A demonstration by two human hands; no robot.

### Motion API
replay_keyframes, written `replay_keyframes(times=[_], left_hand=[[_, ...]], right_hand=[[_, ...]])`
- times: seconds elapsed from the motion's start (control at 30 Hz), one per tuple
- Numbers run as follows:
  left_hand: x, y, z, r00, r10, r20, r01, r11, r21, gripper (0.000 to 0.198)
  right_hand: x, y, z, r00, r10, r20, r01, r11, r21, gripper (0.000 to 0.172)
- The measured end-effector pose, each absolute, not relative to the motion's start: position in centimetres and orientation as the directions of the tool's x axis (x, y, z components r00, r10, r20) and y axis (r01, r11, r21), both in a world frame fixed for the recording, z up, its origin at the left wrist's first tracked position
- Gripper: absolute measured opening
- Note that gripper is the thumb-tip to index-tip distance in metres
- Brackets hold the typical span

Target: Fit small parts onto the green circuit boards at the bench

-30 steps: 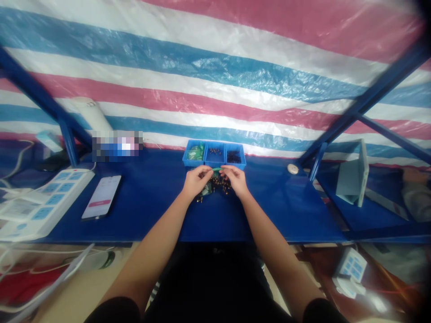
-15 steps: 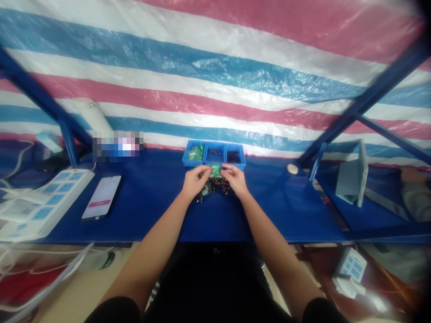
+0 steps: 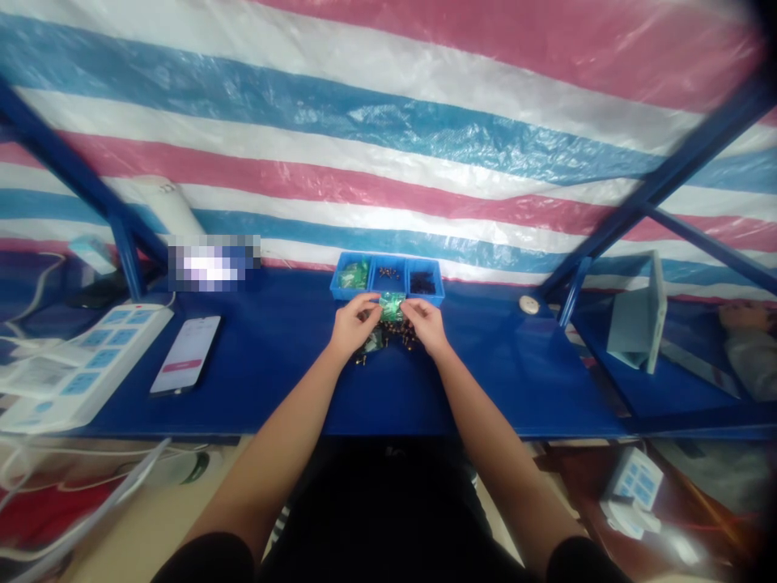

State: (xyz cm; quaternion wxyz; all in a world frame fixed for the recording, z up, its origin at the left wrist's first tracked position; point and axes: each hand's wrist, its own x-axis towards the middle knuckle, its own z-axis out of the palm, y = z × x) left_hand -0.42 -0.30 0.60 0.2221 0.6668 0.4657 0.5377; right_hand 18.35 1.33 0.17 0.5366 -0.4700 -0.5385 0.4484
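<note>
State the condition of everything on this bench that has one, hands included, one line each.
Green piece: held between both hands.
Left grip: pinched on the piece's left side.
Right grip: pinched on its right side.
Blue tray: open-topped, contents in all three compartments.
Small parts: loose, heaped on the table.
Phone: lying face up, screen lit.
White power strip: sockets facing up.

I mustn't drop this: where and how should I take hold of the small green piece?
Probably pinch the green piece by its left and right edges, coming from each side, as the left hand and right hand do: its broad, roughly rectangular face is toward the camera. The blue tray lies just beyond, loose parts on the near side.
</note>
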Motion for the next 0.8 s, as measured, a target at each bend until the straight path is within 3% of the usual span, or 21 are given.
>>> replay_keyframes(times=[0.1, 0.27, 0.5, 0.8], left_hand=[[-0.44, -0.32, 0.65, -0.023, 0.869, 0.493, 0.400, -0.444, 0.802, 0.041], [-0.45, 0.11, 0.10, -0.065, 0.873, 0.483, 0.393, -0.422, 0.817, 0.028], [-0.53, -0.02, 0.60, -0.033, 0.840, 0.541, 0.411, -0.482, 0.774, 0.024], [-0.25, -0.41, 0.80, -0.028, 0.858, 0.512, 0.411, -0.457, 0.789, 0.023]], right_hand=[[18.44, 1.46, -0.02, 0.017, 0.980, 0.197, 0.042, 0.197, -0.980, 0.036], [18.39, 1.44, -0.23, 0.004, 0.979, 0.203, 0.024, 0.203, -0.979, 0.035], [18.09, 1.23, 0.27, -0.104, 0.983, 0.149, -0.129, 0.135, -0.982, 0.043], [18.35, 1.68, -0.45, 0.042, 0.968, 0.246, -0.048, 0.248, -0.968, 0.031]])
